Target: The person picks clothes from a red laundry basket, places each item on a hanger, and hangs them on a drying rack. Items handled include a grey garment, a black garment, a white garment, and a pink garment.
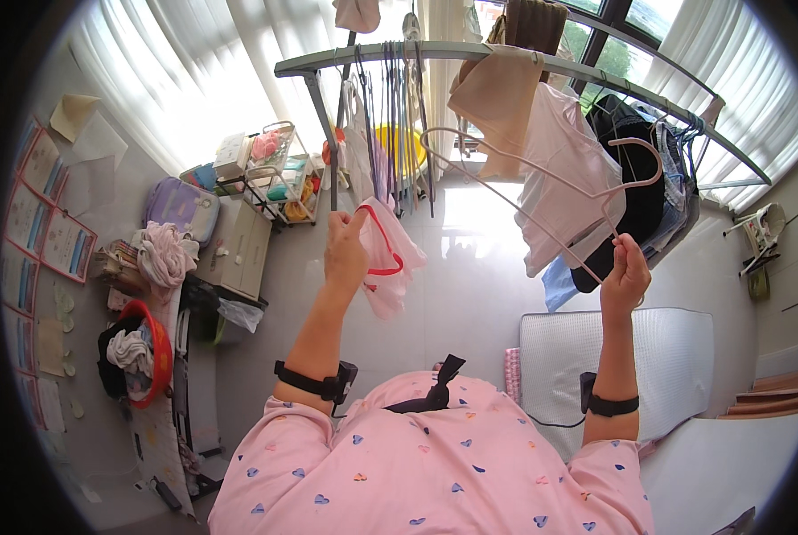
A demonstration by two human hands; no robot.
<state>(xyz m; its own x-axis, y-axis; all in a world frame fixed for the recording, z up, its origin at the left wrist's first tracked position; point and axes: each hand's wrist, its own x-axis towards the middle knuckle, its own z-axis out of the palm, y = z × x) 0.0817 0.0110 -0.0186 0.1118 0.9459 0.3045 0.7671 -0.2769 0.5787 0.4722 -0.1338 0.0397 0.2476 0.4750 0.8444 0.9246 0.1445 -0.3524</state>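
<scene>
My left hand [345, 247] pinches the edge of a light pink garment [389, 287] with red trim, which hangs down beside the fingers. In my right hand [626, 271] is a pale pink clothes hanger [526, 160], gripped at one side, its hook [656, 160] pointing right. Behind the hanger, a white shirt [553, 180], a beige garment [499, 93] and a black garment [630, 180] hang from a grey metal clothes rail [432, 50]. Several thin bare hangers [395, 120] hang from the rail between my hands.
On the left, a red basin [161, 361] of clothes stands on a table beside a drawer cabinet [238, 247]. A wheeled cart [285, 180] and a yellow basin [402, 150] are farther back. A grey-white mattress [673, 354] lies at lower right.
</scene>
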